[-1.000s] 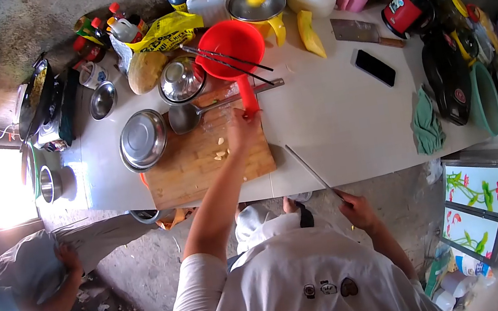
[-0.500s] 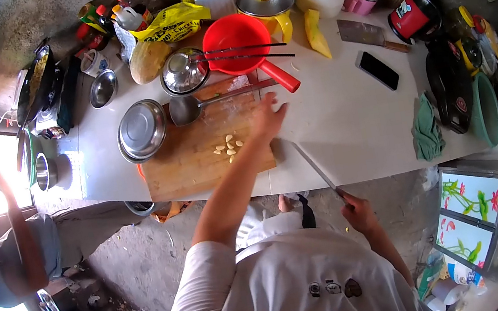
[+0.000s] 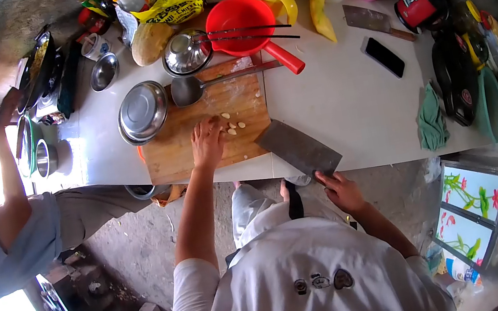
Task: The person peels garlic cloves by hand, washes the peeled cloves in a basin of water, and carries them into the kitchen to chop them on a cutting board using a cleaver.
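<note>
My left hand rests on the wooden cutting board, fingers apart and slightly bent over the garlic cloves. Several peeled cloves show beside its fingertips; any beneath them are hidden. The handle of a cleaver is in my right hand, fingers wrapped round it. Its broad blade lies tilted across the table's front edge, the tip touching or just over the board's right edge. Behind my left hand, a metal spatula and an upturned steel bowl sit on the board.
A red strainer-shaped pan with black chopsticks stands behind the board. Farther right are a phone, a second cleaver and a green cloth. Another person's arm reaches toward a wok at left.
My left hand has moved left and down from the board's right side onto the cloves. The cleaver has swung from edge-on to showing its flat, its tip now by the board.
</note>
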